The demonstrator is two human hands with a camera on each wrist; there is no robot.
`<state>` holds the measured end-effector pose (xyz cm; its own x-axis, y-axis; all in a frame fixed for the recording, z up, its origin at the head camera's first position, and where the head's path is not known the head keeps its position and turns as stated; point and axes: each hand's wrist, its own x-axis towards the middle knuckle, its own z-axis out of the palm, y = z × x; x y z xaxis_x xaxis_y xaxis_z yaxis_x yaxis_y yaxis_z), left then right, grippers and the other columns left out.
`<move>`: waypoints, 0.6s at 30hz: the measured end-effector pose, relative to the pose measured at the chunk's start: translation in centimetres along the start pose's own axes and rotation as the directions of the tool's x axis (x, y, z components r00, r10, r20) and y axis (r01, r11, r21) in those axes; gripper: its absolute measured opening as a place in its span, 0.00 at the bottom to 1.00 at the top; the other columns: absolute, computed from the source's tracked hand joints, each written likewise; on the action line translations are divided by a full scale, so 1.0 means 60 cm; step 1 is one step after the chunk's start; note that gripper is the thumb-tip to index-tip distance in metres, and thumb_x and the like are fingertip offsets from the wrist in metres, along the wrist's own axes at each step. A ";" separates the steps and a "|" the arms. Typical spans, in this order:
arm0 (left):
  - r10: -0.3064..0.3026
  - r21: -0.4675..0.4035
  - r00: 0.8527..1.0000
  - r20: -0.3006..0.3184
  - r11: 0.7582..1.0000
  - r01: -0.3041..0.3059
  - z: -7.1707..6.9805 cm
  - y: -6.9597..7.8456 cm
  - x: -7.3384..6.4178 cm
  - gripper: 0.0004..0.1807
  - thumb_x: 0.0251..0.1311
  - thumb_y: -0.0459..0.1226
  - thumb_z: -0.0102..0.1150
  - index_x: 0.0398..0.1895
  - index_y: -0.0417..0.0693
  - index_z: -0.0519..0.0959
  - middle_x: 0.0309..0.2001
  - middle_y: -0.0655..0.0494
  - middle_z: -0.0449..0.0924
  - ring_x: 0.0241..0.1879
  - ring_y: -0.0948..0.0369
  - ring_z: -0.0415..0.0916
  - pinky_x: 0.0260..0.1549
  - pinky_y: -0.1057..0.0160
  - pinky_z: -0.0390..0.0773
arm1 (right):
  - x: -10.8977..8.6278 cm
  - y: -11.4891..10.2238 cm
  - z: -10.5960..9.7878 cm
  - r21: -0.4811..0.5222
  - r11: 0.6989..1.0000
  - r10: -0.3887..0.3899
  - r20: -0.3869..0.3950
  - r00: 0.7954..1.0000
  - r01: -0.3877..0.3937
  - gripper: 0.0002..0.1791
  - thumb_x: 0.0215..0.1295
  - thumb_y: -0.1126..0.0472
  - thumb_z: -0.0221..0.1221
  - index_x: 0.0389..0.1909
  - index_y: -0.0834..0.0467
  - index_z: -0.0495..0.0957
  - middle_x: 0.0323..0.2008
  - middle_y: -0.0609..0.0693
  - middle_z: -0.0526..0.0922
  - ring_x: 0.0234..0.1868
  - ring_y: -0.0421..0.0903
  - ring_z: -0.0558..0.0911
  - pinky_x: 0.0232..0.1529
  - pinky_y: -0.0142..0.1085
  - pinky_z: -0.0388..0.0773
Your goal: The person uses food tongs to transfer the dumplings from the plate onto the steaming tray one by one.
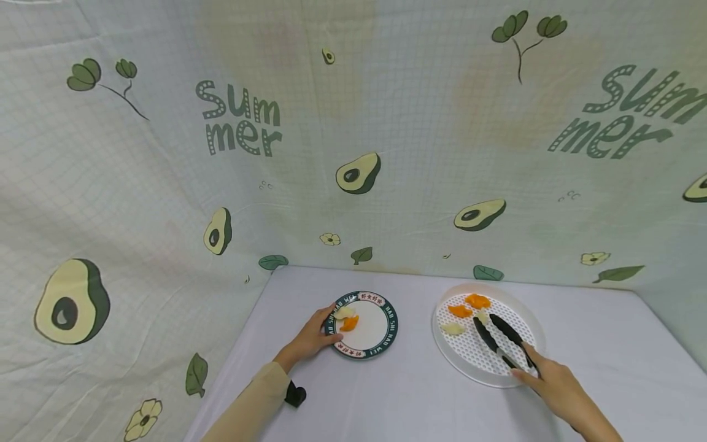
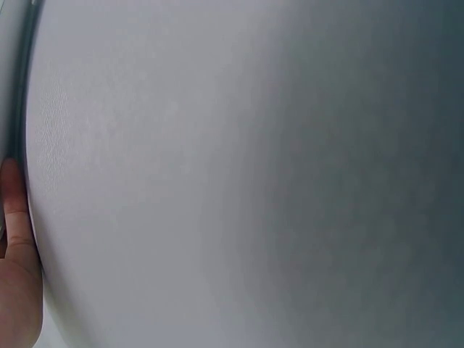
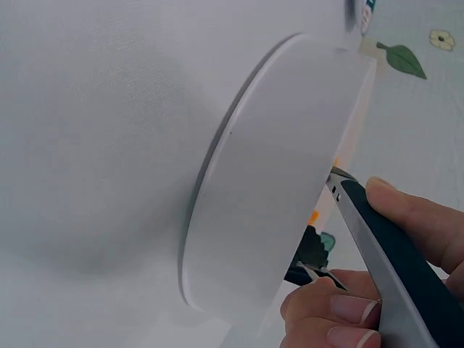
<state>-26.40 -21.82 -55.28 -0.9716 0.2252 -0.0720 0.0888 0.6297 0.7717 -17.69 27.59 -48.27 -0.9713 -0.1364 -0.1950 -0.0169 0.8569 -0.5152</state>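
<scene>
On the left of the head view, my left hand (image 1: 315, 334) holds the rim of a round plate (image 1: 375, 328), thumb at the near left edge. The plate has a dark green rim with lettering and red-and-white panels. An orange piece (image 1: 350, 323) and a pale yellow piece (image 1: 344, 312) lie on it. My right hand (image 1: 555, 380) grips black-and-silver tongs (image 1: 499, 350), also seen from the side in the right wrist view. Their parted tips are over a round white tray (image 1: 461, 362) with a perforated floor, close to a pale piece (image 1: 483, 317).
Also in the tray are two orange pieces (image 1: 477, 301) and another pale yellow piece (image 1: 454, 329). Both dishes stand on a white table (image 1: 409, 393). Behind it hangs a cloth (image 1: 409, 123) printed with avocados. A black object (image 1: 295, 394) shows beside the left wrist.
</scene>
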 end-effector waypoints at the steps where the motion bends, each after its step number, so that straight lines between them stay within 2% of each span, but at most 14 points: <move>1: -0.003 0.004 1.000 0.002 1.000 0.003 0.000 0.000 0.000 0.47 0.61 0.44 0.69 0.79 0.46 0.55 0.74 0.40 0.57 0.73 0.43 0.53 0.71 0.41 0.53 | -0.002 -0.003 -0.002 0.003 1.000 0.005 0.001 1.000 -0.005 0.46 0.72 0.45 0.57 0.68 0.81 0.53 0.54 0.85 0.69 0.57 0.80 0.68 0.51 0.67 0.72; 3: -0.005 0.002 1.000 0.001 1.000 0.005 0.000 0.000 0.001 0.46 0.61 0.44 0.69 0.79 0.47 0.55 0.74 0.40 0.57 0.73 0.43 0.53 0.71 0.41 0.53 | -0.005 -0.008 -0.007 0.008 1.000 0.009 0.001 1.000 -0.009 0.47 0.72 0.44 0.56 0.68 0.81 0.53 0.43 0.78 0.77 0.51 0.75 0.76 0.48 0.63 0.76; 5: -0.007 -0.001 1.000 0.002 1.000 0.007 -0.001 0.000 0.001 0.46 0.61 0.44 0.69 0.79 0.47 0.55 0.74 0.41 0.57 0.73 0.43 0.53 0.71 0.41 0.53 | -0.008 -0.015 -0.011 0.023 1.000 0.007 -0.004 1.000 -0.007 0.46 0.72 0.45 0.57 0.69 0.80 0.52 0.32 0.65 0.77 0.39 0.64 0.78 0.40 0.53 0.79; 8: -0.003 -0.007 1.000 0.003 1.000 0.003 -0.001 -0.001 0.000 0.46 0.61 0.43 0.69 0.78 0.46 0.55 0.74 0.40 0.57 0.73 0.42 0.53 0.71 0.40 0.54 | -0.012 -0.027 -0.016 0.043 0.999 -0.005 -0.013 1.000 0.005 0.46 0.73 0.46 0.56 0.71 0.78 0.51 0.24 0.52 0.69 0.29 0.48 0.70 0.30 0.42 0.71; 9: -0.004 -0.009 1.000 0.004 1.000 0.004 -0.001 -0.001 -0.001 0.46 0.61 0.44 0.69 0.78 0.46 0.55 0.74 0.40 0.57 0.73 0.42 0.53 0.71 0.40 0.53 | -0.013 -0.031 -0.018 0.051 0.999 -0.008 -0.014 1.000 0.009 0.45 0.73 0.46 0.56 0.71 0.78 0.50 0.23 0.51 0.67 0.27 0.47 0.68 0.28 0.39 0.69; 15: -0.011 0.003 1.000 0.006 1.000 0.011 -0.001 -0.001 -0.001 0.47 0.61 0.46 0.69 0.79 0.47 0.54 0.74 0.39 0.56 0.73 0.41 0.53 0.70 0.39 0.54 | -0.020 -0.053 -0.018 0.055 0.996 -0.073 -0.063 0.995 0.077 0.44 0.72 0.46 0.57 0.73 0.74 0.53 0.23 0.49 0.66 0.26 0.44 0.68 0.25 0.36 0.68; 17: -0.012 0.004 1.000 0.003 1.000 0.012 -0.001 0.000 0.000 0.47 0.61 0.46 0.69 0.79 0.47 0.54 0.74 0.39 0.57 0.73 0.41 0.53 0.70 0.39 0.54 | -0.022 -0.061 -0.015 0.090 0.990 -0.101 -0.078 0.992 0.107 0.43 0.72 0.47 0.58 0.74 0.72 0.54 0.22 0.48 0.65 0.23 0.42 0.65 0.23 0.34 0.65; 18: -0.013 0.004 1.000 0.003 1.000 0.013 -0.001 0.000 0.000 0.48 0.61 0.46 0.69 0.79 0.47 0.54 0.74 0.39 0.57 0.73 0.41 0.53 0.70 0.39 0.54 | -0.021 -0.063 -0.014 0.105 0.987 -0.113 -0.072 0.991 0.120 0.43 0.72 0.47 0.58 0.74 0.71 0.54 0.23 0.48 0.64 0.26 0.42 0.67 0.24 0.34 0.66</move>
<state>-26.40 -21.86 -55.24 -0.9720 0.2193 -0.0845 0.0766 0.6354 0.7684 -16.59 24.94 -45.35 -0.9778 -0.1960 -0.0747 -0.1085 0.7776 -0.6193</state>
